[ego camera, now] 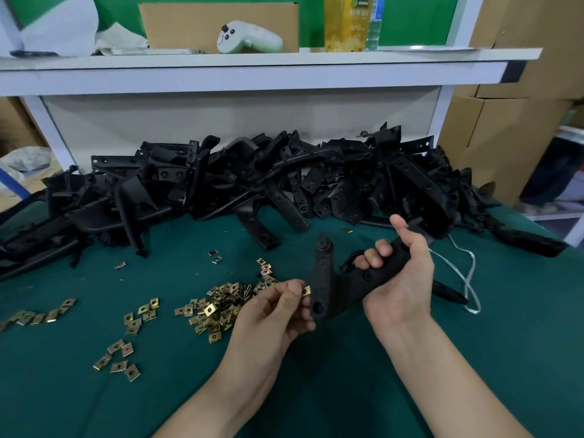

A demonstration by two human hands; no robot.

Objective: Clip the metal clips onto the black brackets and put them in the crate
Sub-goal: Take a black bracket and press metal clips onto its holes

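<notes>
Black brackets; brass-gold clips; dark green table cover; white shelf.

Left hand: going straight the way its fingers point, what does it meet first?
Likely the bracket in the right hand: the left hand pinches a clip right at its edge, though depth is unsure.

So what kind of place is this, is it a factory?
Probably a small factory or assembly workshop. A big heap of black brackets lies on the green workbench, loose metal clips are scattered in front of it, and cardboard cartons are stacked at the right.
</notes>
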